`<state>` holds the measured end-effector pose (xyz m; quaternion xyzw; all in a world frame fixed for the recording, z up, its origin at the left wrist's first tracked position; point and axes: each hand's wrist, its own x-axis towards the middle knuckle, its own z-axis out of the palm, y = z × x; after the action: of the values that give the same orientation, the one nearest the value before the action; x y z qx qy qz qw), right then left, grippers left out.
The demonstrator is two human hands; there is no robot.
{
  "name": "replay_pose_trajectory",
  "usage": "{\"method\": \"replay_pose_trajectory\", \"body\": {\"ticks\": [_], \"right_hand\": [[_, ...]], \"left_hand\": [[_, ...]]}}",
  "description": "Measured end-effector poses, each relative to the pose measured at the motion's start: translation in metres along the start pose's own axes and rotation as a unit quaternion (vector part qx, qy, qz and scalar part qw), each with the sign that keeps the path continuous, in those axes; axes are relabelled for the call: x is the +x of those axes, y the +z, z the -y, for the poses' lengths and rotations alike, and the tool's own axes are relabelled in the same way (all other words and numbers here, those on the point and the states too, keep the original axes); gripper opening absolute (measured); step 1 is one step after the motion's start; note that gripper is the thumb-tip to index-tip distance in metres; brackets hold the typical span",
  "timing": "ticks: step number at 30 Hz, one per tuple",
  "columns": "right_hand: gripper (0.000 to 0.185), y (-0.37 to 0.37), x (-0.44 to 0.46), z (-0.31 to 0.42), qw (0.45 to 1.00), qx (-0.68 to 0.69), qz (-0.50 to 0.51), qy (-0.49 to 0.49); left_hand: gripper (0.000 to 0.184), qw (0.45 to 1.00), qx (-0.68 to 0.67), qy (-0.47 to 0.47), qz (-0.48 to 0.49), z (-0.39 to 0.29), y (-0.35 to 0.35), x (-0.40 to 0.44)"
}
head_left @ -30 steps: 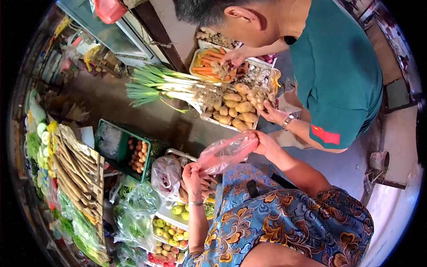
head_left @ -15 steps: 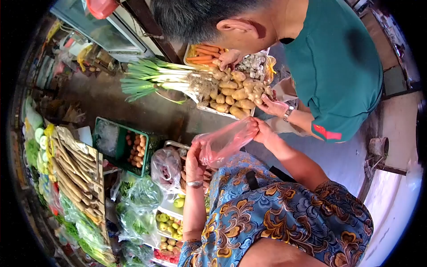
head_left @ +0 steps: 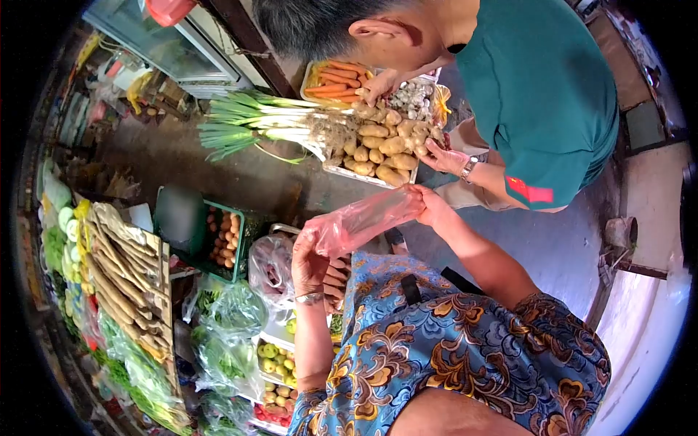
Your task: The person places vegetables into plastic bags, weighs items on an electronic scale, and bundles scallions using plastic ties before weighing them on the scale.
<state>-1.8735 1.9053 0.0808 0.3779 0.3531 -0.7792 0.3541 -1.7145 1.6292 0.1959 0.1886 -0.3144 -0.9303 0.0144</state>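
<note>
A thin pink plastic bag (head_left: 367, 220) is stretched between my two hands, in front of my patterned dress. My left hand (head_left: 310, 260), with a bracelet at the wrist, grips one end of it. The other end is pinched in the fingers of my right hand (head_left: 430, 205). Just beyond the bag stands a tray of potatoes (head_left: 374, 149) with ginger (head_left: 416, 135) on top. Another person's hand (head_left: 445, 157), wearing a watch, touches the ginger; that person's other hand (head_left: 379, 86) reaches in near the carrots.
The person in a green shirt (head_left: 542, 94) bends over the trays. Leeks (head_left: 280, 122) lie beside the potatoes, with carrots (head_left: 336, 80) and garlic (head_left: 413, 100) behind. To my left are a crate of eggs (head_left: 224, 238), bagged greens (head_left: 231, 309), fruit trays (head_left: 276, 362) and long roots (head_left: 125, 283).
My left hand has moved slightly left, drawing the bag longer and straighter. The other person's hand near the carrots has shifted slightly, and that person's body has moved a little left.
</note>
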Motion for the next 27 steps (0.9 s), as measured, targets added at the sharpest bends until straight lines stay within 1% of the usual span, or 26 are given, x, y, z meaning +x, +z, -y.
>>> {"method": "replay_pose_trajectory", "body": {"ticks": [1,3,4,5,6,7,9,11,13,17,22,23,25,26,27], "right_hand": [[0.019,0.001,-0.003,0.0,1.0,-0.003,-0.004,0.004],[0.019,0.004,-0.01,-0.001,1.0,-0.001,-0.009,0.002],[0.019,0.006,-0.012,-0.001,1.0,0.001,-0.014,0.0],[0.019,-0.007,-0.002,-0.002,1.0,0.002,-0.012,0.0],[0.018,-0.021,0.007,-0.001,0.998,-0.009,0.061,0.005],[0.016,-0.024,0.007,0.0,0.991,-0.019,0.134,0.009],[0.016,-0.028,0.007,0.0,0.993,0.002,0.119,0.007],[0.016,-0.024,0.003,0.001,0.994,0.023,0.105,0.004],[0.018,-0.02,-0.001,0.002,0.999,0.051,0.016,-0.01],[0.02,-0.019,-0.016,0.006,0.999,0.031,0.027,-0.009],[0.023,-0.016,-0.02,0.003,0.998,0.063,-0.004,-0.025],[0.023,-0.026,-0.013,0.003,0.998,0.063,-0.004,-0.025],[0.023,-0.041,-0.007,0.007,0.992,0.052,0.114,0.02],[0.023,-0.042,-0.005,0.006,0.992,0.052,0.114,0.021],[0.023,-0.042,-0.004,0.006,0.995,0.044,0.09,0.015]], "left_hand": [[0.041,1.0,0.001,0.0,0.001,-0.002,0.006,-0.001],[0.035,0.999,-0.047,-0.012,-0.018,-0.005,0.018,-0.003],[0.035,0.999,-0.046,-0.012,-0.017,-0.003,0.016,-0.001],[0.032,0.999,-0.029,-0.02,-0.037,-0.001,0.011,0.001],[0.03,0.998,-0.012,-0.029,-0.057,0.001,0.006,0.003],[0.03,0.998,-0.011,-0.029,-0.056,0.003,0.007,0.004],[0.028,0.996,0.03,-0.044,-0.075,0.01,0.009,0.005],[0.028,0.995,0.025,-0.057,-0.081,0.016,0.012,0.007],[0.026,0.992,0.022,-0.075,-0.1,0.022,0.012,0.008],[0.023,0.992,0.009,-0.067,-0.11,0.036,0.001,0.013],[0.022,0.992,0.021,-0.059,-0.111,0.046,-0.017,0.017],[0.023,0.992,0.031,-0.061,-0.11,0.046,-0.016,0.017],[0.024,0.992,0.032,-0.062,-0.107,0.046,-0.015,0.018],[0.025,0.992,0.032,-0.063,-0.104,0.047,-0.015,0.018],[0.025,0.992,0.032,-0.063,-0.105,0.047,-0.014,0.018]]}}
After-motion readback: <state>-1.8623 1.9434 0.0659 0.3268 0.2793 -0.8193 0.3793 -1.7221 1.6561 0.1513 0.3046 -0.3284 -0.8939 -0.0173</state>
